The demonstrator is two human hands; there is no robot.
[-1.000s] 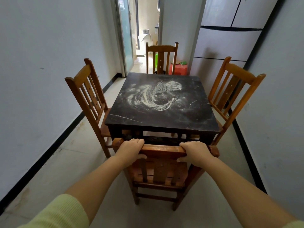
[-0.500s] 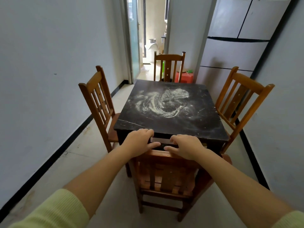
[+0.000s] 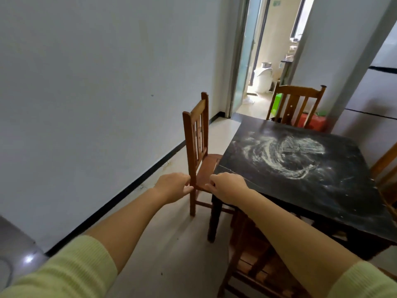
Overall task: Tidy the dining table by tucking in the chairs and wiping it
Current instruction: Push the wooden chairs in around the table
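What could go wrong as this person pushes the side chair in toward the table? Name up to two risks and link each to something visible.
1. The right hand grips the side chair's seat right beside the table corner; its fingers might get pinched as the seat slides under.
2. White powder covers the tabletop; a bump to the table or a sleeve brushing it could spread the powder before wiping.

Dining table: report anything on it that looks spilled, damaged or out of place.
White powder is smeared in swirls across the dark dining table, unwiped. A thin pale scratch or crack runs near its front-left corner. Nothing else lies on it.
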